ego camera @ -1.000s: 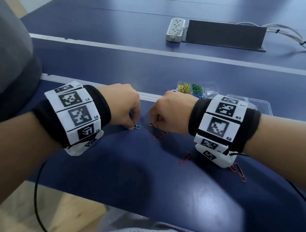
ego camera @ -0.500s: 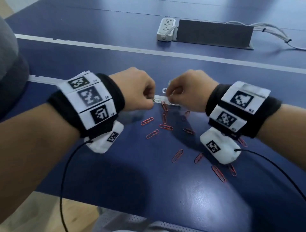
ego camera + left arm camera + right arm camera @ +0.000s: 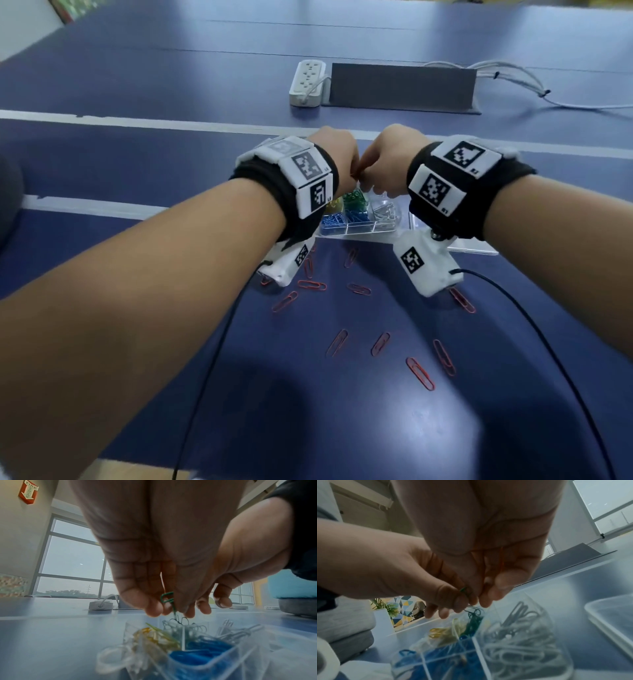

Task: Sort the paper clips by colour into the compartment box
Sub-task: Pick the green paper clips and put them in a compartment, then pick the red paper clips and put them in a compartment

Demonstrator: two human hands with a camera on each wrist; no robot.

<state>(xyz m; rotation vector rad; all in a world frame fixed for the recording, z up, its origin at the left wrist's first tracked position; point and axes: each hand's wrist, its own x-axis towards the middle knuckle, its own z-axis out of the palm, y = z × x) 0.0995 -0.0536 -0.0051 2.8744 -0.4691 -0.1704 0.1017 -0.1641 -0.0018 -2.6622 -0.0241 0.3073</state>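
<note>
The blue counter fills the head view, crossed by pale stripes. At its far side lies a grey panel with a white power strip just beside it on the left. Nearer, a clear compartment box sits on the counter, and its clear lid lies beside it on the right.

Both forearms reach forward, each wearing a black wristband with white marker tiles, and the two hands meet above the far part of the box. The left hand has its fingers curled downward and pinching a green paper clip, which hangs just over the compartment of green clips. The right hand has its fingers curled inward, touching the left hand's fingertips; an orange-red clip lies in its palm, under the curled fingers.

In the box, yellow clips lie left of the green ones, blue clips fill the near compartments, and silver clips fill the right one.

Red paper clips lie scattered flat on the counter in front of the box, well apart from one another, some partly hidden by the wrist cameras.
</note>
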